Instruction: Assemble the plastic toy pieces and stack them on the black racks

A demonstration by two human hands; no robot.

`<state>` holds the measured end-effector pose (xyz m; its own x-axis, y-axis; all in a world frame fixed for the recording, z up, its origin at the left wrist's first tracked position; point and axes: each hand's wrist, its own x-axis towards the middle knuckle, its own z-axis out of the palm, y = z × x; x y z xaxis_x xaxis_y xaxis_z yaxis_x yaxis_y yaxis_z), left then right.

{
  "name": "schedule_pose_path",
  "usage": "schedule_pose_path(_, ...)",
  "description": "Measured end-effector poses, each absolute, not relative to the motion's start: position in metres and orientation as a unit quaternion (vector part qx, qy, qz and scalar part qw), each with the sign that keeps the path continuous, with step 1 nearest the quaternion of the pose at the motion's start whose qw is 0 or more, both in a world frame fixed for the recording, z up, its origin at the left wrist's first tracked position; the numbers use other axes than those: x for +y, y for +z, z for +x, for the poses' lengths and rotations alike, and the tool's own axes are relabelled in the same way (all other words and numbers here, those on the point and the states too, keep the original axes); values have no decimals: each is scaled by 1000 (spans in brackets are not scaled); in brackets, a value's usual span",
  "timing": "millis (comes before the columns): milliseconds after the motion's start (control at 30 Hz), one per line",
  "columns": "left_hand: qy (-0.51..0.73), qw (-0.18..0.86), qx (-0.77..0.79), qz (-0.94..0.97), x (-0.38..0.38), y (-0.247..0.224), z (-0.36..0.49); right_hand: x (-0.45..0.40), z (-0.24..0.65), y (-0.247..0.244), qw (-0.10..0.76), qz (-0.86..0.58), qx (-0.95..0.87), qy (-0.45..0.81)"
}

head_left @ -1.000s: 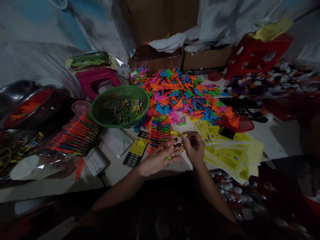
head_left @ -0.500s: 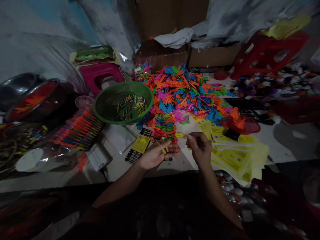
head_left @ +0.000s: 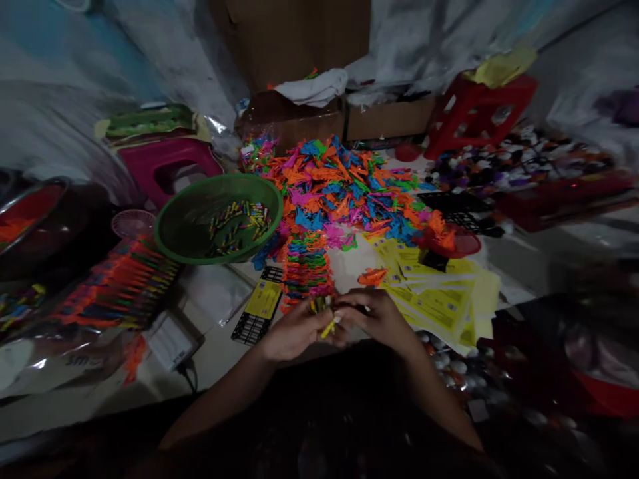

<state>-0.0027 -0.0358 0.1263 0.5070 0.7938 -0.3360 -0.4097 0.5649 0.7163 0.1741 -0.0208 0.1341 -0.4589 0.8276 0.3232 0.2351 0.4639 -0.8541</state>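
Observation:
My left hand (head_left: 294, 329) is curled around several small yellow striped tubes (head_left: 327, 326), their ends poking out between thumb and fingers. Against it, my right hand (head_left: 377, 319) has its fingers pinched together at the tubes; what lies between those fingertips is hidden. Just beyond both hands runs a tight row of orange, green, blue and pink plastic pieces (head_left: 307, 263). A single orange plastic piece (head_left: 373, 277) rests on the table past my right hand.
A green basket (head_left: 164, 229) with similar tubes stands at left. Behind is a heap of bright plastic pieces (head_left: 339, 183). Yellow printed sheets (head_left: 449, 293) and a red basket (head_left: 466, 247) are at right. A black rack with a yellow label (head_left: 263, 298) lies left of the row.
My right hand has come in from the right, where it held a yellow tube apart, to meet my left hand. The left fingers have curled more closed. The view has swung right.

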Motion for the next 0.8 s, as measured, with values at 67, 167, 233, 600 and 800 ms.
schedule_pose_path(67,331,821,351,306,-40,124,-3,-2,175,124,358,-362,-738,442)
schedule_pose_path(167,335,797,395,311,-43,119,-5,49,176,96,378,-545,-659,353)
schedule_pose_path(233,341,790,404,312,-43,118,-6,88,176,76,290,-697,-609,243)
schedule_pose_path(600,355,742,440,360,-44,133,-10,167,173,38,53,-806,-546,222)
schedule_pose_path(800,366,719,445,388,-37,130,-13,120,185,24,3,-787,-603,128)
